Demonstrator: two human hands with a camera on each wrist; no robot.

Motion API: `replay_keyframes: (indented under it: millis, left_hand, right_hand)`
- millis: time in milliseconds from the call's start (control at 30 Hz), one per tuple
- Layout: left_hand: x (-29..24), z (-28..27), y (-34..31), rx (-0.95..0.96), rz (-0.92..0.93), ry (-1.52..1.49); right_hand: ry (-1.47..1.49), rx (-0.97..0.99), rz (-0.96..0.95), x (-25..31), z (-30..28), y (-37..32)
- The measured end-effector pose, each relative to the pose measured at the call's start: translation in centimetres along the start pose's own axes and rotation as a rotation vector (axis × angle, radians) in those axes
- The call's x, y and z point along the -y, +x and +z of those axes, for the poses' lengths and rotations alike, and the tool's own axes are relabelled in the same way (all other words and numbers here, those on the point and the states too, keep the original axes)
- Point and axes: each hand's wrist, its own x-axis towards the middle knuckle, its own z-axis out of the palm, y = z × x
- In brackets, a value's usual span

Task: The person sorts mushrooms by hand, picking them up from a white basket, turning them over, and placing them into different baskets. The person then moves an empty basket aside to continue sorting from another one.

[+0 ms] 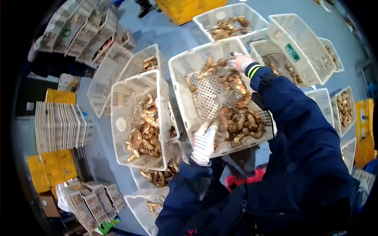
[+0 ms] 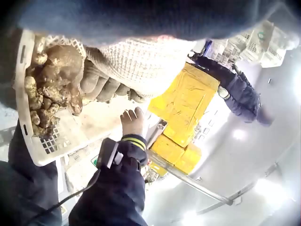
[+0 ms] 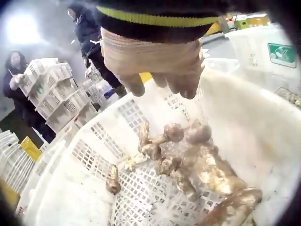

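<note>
A white perforated plastic crate (image 1: 182,88) stands in front of me with brown mushrooms in it. The larger mushroom pile (image 1: 242,121) fills its near right part, while looser mushrooms (image 3: 162,162) lie scattered on the mesh floor farther back. My left hand (image 1: 204,142), in a striped glove with grey fingers, reaches over the crate's near left corner, its fingers loosely bent beside the pile. Over the far right of the crate hangs my right hand (image 1: 241,62), also gloved. Its fingers droop loosely above the scattered mushrooms, with nothing visible in them.
Another crate of mushrooms (image 1: 118,106) stands close on the left, with further crates around. A crate with a green label (image 1: 291,52) is at the right. Yellow boxes (image 1: 189,10) sit at the back. Two people (image 3: 89,33) are in the background.
</note>
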Motion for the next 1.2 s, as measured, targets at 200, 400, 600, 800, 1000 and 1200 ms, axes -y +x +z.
replay_keyframes:
  millis: [200,400,600,800,1000,1200]
  left_hand:
    - [-0.8,-2.5,-0.5,0.022,-0.038,-0.019]
    - [-0.2,-4.0,0.0,-0.057,-0.138,-0.127]
    - [-0.9,-3.4,0.5,-0.062,-0.069,0.002]
    - [0.3,-3.0,1.9,-0.145,0.224,-0.14]
    - [-1.1,-2.2,2.8,0.093,0.134,-0.219]
    - [-1.6,-5.5,1.6,0.041,0.02,-0.278]
  right_hand:
    - [-0.213,-0.01,0.161,2.4,7.5,6.8]
    - [-0.159,-0.205,0.162,2.4,10.6,8.1]
    - [-0.219,-0.238,0.063,2.0,6.3,5.8]
    - [0.07,-0.273,-0.642,3.3,-2.5,-3.7]
    - [0.158,-0.081,-1.248,8.4,-4.3,-13.6]
    - [0.129,0.118,-0.486,5.8,-2.0,-2.9]
